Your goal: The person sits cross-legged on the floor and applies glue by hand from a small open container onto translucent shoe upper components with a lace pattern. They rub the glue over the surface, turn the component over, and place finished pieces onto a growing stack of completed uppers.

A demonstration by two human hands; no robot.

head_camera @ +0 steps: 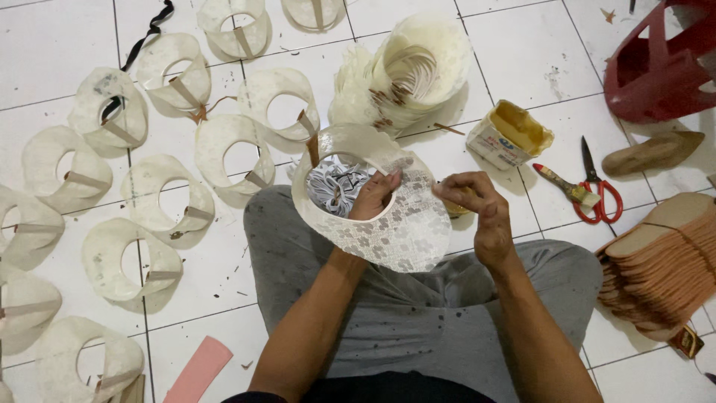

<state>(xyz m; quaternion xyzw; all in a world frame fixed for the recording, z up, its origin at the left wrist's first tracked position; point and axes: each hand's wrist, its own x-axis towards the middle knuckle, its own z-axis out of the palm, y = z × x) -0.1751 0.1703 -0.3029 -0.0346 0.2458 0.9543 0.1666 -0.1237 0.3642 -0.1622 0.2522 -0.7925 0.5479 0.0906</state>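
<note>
Lace-covered shoe upper (388, 224) held over the lap: left hand (373, 195) pinches its inner rim, right hand (477, 216) clamps its right edge.

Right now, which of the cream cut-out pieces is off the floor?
The lace-patterned piece held up between the left hand and right hand; the others lie flat on the tiles.

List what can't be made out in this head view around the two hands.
- Left hand: its fingers reach through the lace shoe upper, which hides them.
- Right hand: covers the item under its fingers.
- Red plastic stool: cut off by the right edge.
- Stacked insoles: partly cut off by the right edge.
</note>
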